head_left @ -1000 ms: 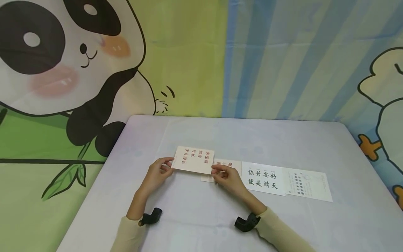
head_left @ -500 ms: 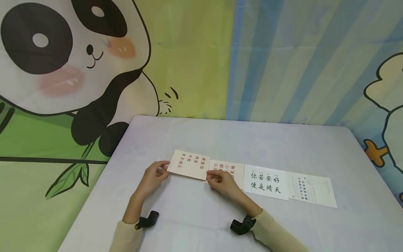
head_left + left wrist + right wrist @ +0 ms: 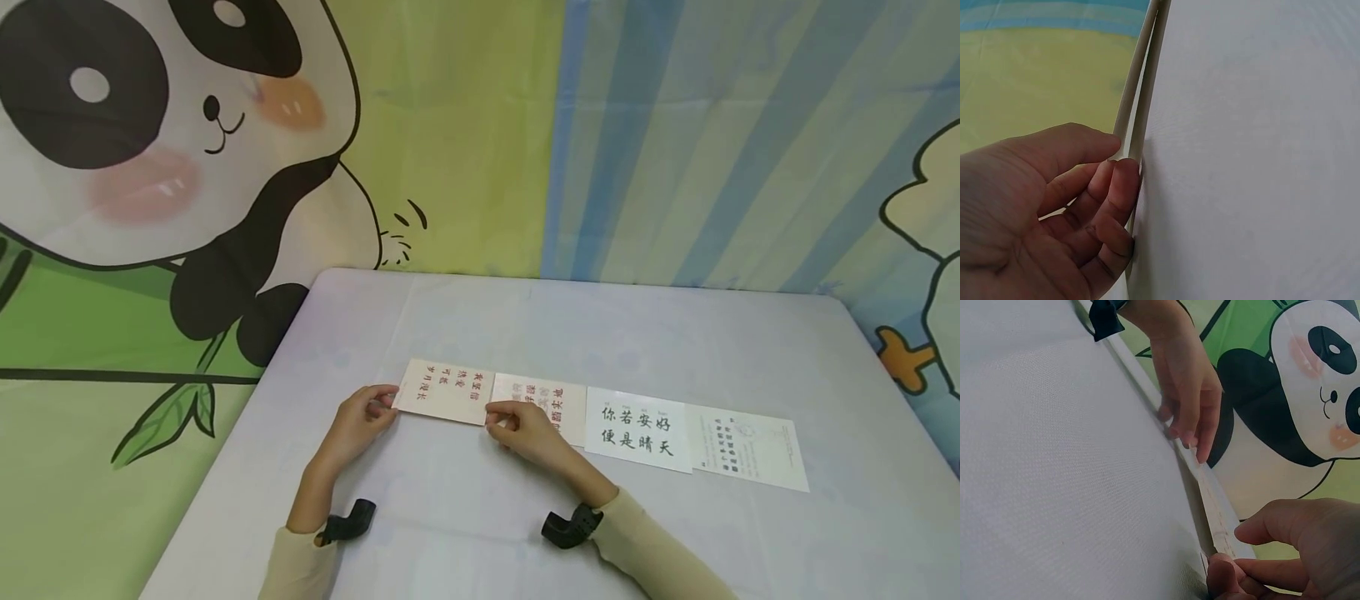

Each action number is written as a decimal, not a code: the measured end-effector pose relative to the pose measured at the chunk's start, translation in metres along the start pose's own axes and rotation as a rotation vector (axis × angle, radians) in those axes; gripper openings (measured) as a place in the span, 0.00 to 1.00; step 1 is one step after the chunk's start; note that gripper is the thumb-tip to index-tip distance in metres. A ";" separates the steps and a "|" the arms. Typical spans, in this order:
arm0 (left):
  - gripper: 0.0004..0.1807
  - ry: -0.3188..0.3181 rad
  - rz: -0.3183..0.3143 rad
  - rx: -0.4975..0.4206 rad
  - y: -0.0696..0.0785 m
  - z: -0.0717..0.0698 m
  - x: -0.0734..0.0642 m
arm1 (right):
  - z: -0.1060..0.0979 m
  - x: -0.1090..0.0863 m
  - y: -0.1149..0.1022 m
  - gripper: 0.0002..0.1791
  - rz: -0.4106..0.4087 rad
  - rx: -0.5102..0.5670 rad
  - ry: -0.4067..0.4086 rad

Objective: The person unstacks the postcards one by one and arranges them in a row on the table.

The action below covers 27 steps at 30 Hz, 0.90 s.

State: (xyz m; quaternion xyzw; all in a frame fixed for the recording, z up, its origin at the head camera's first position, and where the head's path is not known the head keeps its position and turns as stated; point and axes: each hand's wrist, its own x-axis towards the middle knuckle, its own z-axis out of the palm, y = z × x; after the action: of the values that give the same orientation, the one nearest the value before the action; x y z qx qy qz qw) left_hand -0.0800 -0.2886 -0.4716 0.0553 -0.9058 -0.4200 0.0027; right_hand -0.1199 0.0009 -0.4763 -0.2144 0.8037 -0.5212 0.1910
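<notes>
A cream card (image 3: pixel 444 393) with red handwritten characters is at the left end of a row of cards on the table. My left hand (image 3: pixel 358 425) pinches its left edge near the front corner; in the left wrist view the thumb and fingertips meet at the card's edge (image 3: pixel 1127 119). At its front right corner my right hand (image 3: pixel 531 437) holds it between thumb and fingers. A second cream card (image 3: pixel 573 404) with red characters adjoins it, partly hidden by the right hand. In the right wrist view the held card (image 3: pixel 1215 515) shows a shadow along its near edge.
Rightward along the row lie a white card (image 3: pixel 637 446) with large dark characters and a paler card (image 3: pixel 772 454) with small writing. They sit on a light-coloured table (image 3: pixel 465 533). A printed panda backdrop (image 3: pixel 450 150) stands behind.
The held card has come down and slightly left, uncovering more of the second cream card beside it. Both hands have moved with it, keeping their hold.
</notes>
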 end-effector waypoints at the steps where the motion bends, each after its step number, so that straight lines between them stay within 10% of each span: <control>1: 0.21 -0.002 -0.001 0.001 0.000 0.000 0.000 | 0.000 0.000 0.000 0.19 0.002 -0.004 -0.001; 27: 0.17 -0.010 -0.009 -0.008 -0.001 0.001 -0.001 | 0.004 -0.008 -0.001 0.16 -0.026 -0.016 0.049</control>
State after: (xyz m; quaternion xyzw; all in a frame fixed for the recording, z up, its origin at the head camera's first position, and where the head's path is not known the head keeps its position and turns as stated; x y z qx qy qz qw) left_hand -0.0786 -0.2883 -0.4734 0.0572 -0.9040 -0.4238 -0.0037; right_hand -0.1109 0.0024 -0.4765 -0.2135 0.8094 -0.5222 0.1627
